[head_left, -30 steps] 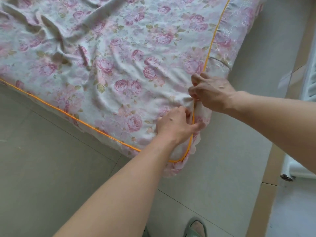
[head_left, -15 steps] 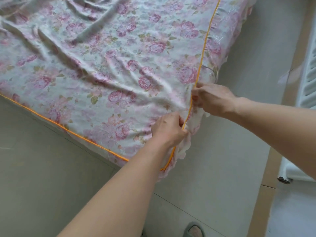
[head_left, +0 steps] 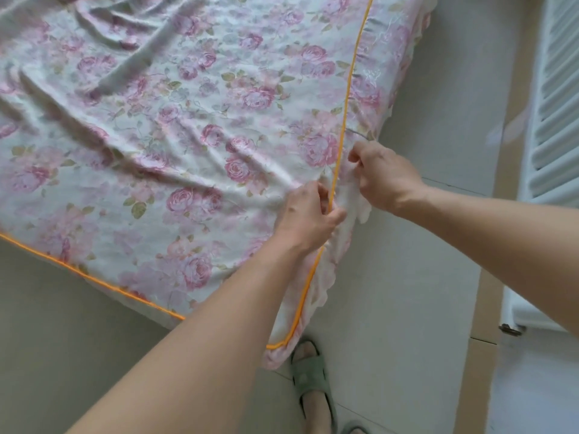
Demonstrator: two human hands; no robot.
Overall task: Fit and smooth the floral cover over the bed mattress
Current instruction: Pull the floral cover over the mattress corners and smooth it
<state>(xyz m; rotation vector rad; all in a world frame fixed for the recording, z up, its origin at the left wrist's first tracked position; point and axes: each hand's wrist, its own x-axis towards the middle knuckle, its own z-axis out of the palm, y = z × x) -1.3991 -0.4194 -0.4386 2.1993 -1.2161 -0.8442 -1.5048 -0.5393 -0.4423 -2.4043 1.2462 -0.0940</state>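
Note:
A pink rose-patterned floral cover (head_left: 194, 145) with orange piping (head_left: 340, 139) lies over the mattress, wrinkled across the upper left. My left hand (head_left: 305, 216) pinches the fabric at the piping along the right edge, a little up from the near corner (head_left: 279, 346). Just beyond it, my right hand (head_left: 383, 180) grips the frilled side skirt (head_left: 351, 202) of the cover. The mattress itself is hidden under the fabric.
Pale floor tiles (head_left: 407, 292) surround the bed. A white radiator (head_left: 554, 98) stands along the right wall. My foot in a green slipper (head_left: 310, 374) is on the floor right by the near corner of the bed.
The cover's near corner has come toward me and lower in view. Both hands stayed on the right edge, my right hand now gripping the skirt fabric below the piping.

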